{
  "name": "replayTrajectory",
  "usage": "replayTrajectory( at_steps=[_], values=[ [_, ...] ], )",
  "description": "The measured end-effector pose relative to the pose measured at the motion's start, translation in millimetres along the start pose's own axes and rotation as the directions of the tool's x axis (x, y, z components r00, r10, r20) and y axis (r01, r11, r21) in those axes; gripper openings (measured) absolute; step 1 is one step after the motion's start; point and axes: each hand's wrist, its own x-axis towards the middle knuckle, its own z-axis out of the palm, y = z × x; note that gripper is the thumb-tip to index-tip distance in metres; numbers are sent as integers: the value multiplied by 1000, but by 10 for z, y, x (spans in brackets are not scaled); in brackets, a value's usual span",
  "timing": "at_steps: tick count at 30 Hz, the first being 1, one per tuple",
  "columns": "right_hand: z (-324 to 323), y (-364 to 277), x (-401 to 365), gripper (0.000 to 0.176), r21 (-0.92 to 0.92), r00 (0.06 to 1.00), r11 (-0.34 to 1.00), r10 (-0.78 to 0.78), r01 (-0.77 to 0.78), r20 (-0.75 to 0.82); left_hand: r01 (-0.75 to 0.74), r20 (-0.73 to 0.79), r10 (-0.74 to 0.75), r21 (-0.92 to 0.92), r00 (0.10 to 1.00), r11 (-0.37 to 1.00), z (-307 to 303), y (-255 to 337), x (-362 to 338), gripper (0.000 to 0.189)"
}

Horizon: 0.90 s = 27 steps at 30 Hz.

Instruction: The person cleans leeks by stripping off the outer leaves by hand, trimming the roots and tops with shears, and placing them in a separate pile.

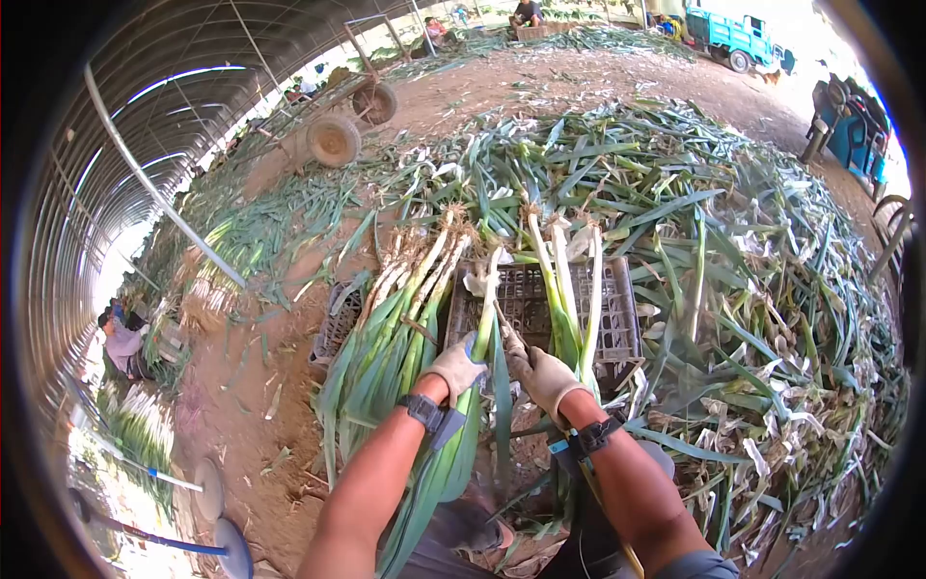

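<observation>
My left hand [455, 369], in a pale work glove, is closed around a leek [488, 299]. Its white end points away from me and its green leaves trail down past my forearm. Just to the right, my gloved right hand [542, 379] is closed on a brownish outer leaf [509, 335] beside the leek's stem. A long green leaf hangs between the hands. Beneath lies an upturned-looking plastic crate [622, 309]. Several pale-stemmed leeks [563, 280] rest on its right side, near my right hand. To the left, rooted leeks [405, 314] lie bunched together.
Discarded leaves [752, 338] are heaped to the right and beyond the crate. A two-wheeled cart [334, 141] stands at the back left. Other people [125, 343] sit at the left and far back. A blue three-wheeled truck [735, 39] is parked far right.
</observation>
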Motion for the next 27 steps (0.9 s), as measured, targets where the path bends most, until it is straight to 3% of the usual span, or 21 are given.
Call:
replayTrajectory(
  at_steps=[3,7,9,12,15,17,20,21,22,23,24,25,27],
  values=[
    [34,50,74,57,-30,1000,999,14,-14,-8,71,119,-58,-113,991,991,1,227,-312,67],
    [52,70,139,59,-48,1000,998,26,-26,-16,89,106,-85,-41,991,995,133,231,-582,69],
    [77,83,197,60,-49,1000,999,13,-14,-21,19,86,-18,-5,996,1000,206,158,-733,74],
    [135,108,286,61,-65,1000,998,5,-7,-31,139,151,-147,62,978,988,87,412,-1018,74],
    [145,102,359,63,-89,999,995,33,-35,-18,96,104,-103,75,989,993,308,185,-1104,73],
    [131,60,368,65,-119,992,986,115,-119,-47,155,120,-163,78,979,985,326,206,-1142,73],
    [218,151,488,62,-27,998,999,25,-27,-55,164,160,-183,122,970,979,382,118,-1207,70],
    [247,189,524,57,32,1000,999,-8,9,-27,187,134,-201,109,970,976,413,91,-1234,69],
    [350,348,617,53,-59,986,992,-119,112,-118,186,180,-196,72,964,980,463,27,-1253,68],
    [245,225,511,52,23,998,998,-50,51,-45,192,210,-195,35,958,981,499,-63,-1256,68],
    [295,321,617,52,-4,997,1000,17,-17,-69,163,177,-154,-40,972,986,549,-137,-1248,69],
    [222,257,546,54,-46,990,999,5,-12,-140,128,141,-112,-109,984,986,580,-196,-1242,70],
    [85,202,418,54,109,991,994,-16,31,-133,64,76,-42,-314,996,947,523,-234,-1233,70]
  ],
)
